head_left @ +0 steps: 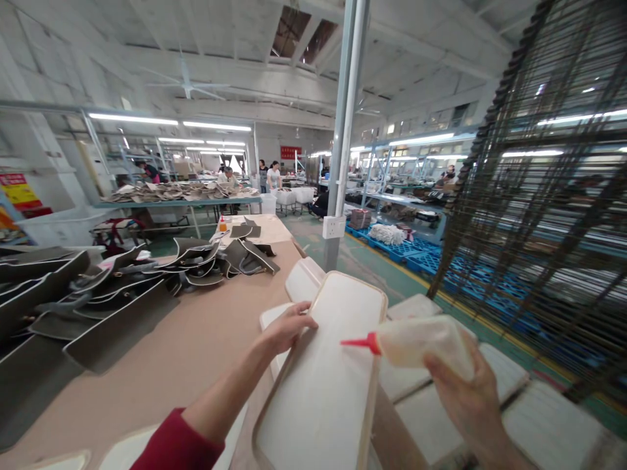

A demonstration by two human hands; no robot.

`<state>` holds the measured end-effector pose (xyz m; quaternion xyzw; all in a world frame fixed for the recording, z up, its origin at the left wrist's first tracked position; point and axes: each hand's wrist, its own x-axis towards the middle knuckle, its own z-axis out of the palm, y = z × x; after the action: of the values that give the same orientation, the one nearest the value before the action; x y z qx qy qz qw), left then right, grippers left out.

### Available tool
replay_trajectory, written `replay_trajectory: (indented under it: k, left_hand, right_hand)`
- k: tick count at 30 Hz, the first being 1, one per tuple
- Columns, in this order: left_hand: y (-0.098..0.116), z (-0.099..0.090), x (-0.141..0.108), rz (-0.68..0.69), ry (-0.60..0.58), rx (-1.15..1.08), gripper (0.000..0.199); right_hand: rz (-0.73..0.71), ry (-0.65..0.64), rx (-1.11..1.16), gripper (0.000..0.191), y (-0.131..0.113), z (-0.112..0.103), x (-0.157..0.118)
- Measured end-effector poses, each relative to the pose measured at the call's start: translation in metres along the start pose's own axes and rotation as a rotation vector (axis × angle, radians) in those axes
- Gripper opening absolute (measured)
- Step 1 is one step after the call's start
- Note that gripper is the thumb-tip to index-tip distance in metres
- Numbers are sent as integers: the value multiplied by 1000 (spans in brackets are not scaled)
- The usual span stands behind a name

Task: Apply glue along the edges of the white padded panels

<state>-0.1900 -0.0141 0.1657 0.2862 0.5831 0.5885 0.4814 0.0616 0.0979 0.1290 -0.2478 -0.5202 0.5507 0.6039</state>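
White tube lights (133, 119) shine above a green floor (368, 262).

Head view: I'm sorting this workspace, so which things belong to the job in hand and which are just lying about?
Job, seemingly:
red-tipped bottle, in right hand
white panel, touched by left hand

Lying about, apparently:
dark grey pieces
blue pallets
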Motion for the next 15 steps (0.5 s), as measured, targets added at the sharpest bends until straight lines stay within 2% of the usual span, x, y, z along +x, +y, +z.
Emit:
replay_trajectory:
  k: [3,7,8,9,11,13,15]
  left_hand:
    - [1,14,5,-22,-31,4,58]
    - [0,37,15,-23,7,60,56]
    - [-1,44,18,-5,28,79,54]
    - [-1,51,20,17,52,95,53]
    - [-1,70,24,47,58,118,52]
    - [-1,93,28,51,41,136,52]
    - [-6,122,33,58,38,147,52]
  right_hand:
    - [-4,66,44,57,-5,-17,8]
    - [146,-6,28,60,1,-44,-43]
    - [175,18,57,63,1,-55,-53]
    - [214,119,131,62,-2,-70,-59]
    - [169,334,188,46,-16,-117,-57]
    - [74,599,225,34,-40,-186,-52]
    - [49,797,238,26,-67,-264,-64]
